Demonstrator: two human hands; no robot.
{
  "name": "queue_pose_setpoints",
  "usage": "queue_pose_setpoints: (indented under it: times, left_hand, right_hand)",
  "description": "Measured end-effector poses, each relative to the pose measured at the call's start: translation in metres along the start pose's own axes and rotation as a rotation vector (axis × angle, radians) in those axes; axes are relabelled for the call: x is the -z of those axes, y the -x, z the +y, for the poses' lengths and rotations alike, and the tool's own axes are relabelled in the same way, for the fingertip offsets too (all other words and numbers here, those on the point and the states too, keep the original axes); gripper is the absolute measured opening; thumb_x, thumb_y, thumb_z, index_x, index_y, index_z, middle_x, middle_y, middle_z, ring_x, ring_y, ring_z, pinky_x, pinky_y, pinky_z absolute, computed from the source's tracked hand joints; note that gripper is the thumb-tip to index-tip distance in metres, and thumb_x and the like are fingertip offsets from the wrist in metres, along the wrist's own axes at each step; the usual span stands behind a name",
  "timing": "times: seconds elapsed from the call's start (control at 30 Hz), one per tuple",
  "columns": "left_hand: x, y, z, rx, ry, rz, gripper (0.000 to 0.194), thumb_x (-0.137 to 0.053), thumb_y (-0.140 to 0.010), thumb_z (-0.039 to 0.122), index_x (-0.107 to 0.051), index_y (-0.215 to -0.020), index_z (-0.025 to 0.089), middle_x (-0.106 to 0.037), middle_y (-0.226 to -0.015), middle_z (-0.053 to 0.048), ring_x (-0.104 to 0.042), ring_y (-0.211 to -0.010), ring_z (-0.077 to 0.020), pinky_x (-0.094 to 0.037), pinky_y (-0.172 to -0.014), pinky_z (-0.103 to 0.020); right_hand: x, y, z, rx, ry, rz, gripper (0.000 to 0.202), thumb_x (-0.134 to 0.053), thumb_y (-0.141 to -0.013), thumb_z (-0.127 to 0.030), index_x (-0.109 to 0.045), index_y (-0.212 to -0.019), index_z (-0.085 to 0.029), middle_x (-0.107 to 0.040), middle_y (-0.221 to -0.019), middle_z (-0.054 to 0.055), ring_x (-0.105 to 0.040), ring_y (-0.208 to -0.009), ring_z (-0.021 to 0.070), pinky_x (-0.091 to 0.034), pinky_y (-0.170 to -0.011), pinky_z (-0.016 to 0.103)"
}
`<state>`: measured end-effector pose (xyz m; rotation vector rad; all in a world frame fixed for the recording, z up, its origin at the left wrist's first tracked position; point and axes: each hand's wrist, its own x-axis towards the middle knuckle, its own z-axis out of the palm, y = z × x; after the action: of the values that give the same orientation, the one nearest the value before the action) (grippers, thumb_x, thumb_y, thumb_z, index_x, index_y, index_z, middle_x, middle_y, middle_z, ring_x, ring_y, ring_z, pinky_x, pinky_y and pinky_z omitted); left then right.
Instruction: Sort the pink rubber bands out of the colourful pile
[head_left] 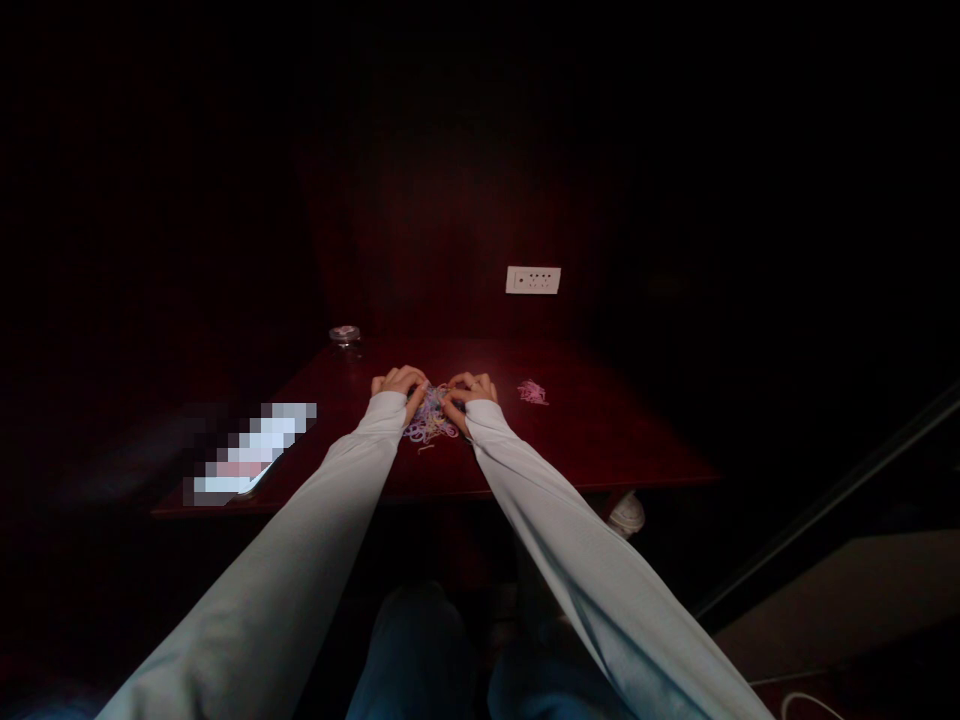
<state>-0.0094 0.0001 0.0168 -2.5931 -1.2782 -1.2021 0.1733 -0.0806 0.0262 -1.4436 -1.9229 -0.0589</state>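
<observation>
A loose pile of thin bands or strings, mostly purple with some pale and yellowish ones, lies on the dark red table. My left hand is at the pile's left side, its thumb and fingers curled in toward the strands. At the right side my right hand has bent fingers touching the pile. Whatever lies between the fingertips of either hand is too small to make out. A smaller pink bunch of strands sits to the right of my right hand.
A small round clear container stands at the table's back left. Near the left edge lies a bright, pixelated flat object. A white socket panel is on the wall behind. Below the right front edge a white shoe shows.
</observation>
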Motion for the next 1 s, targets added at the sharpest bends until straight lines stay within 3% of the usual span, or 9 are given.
queue_pose_setpoints:
  times: [0.8, 1.0]
  left_hand:
    - [0.0032, 0.0001, -0.0004, 0.032, 0.002, 0.050, 0.020, -0.049, -0.096, 0.033, -0.065, -0.086, 0.025, -0.071, -0.109, -0.004, -0.057, -0.099, -0.0242, -0.032, -0.086, -0.041]
    - [0.0043, 0.0006, 0.0000, 0.037, -0.004, 0.065, 0.021, -0.048, -0.097, 0.033, -0.064, -0.085, 0.024, -0.071, -0.109, -0.004, -0.058, -0.100, -0.0240, -0.032, -0.086, -0.041]
  right_hand:
    - [-0.0014, -0.0004, 0.0013, -0.013, 0.002, 0.003, 0.019, -0.063, -0.093, -0.039, -0.079, -0.089, -0.029, -0.067, -0.118, 0.002, -0.042, -0.107, 0.0233, -0.034, -0.090, 0.038]
    - [0.0003, 0.0013, 0.0000, -0.009, -0.021, 0.016, 0.026, -0.061, -0.094, -0.045, -0.078, -0.088, -0.027, -0.067, -0.118, 0.003, -0.042, -0.108, 0.0238, -0.033, -0.092, 0.039]
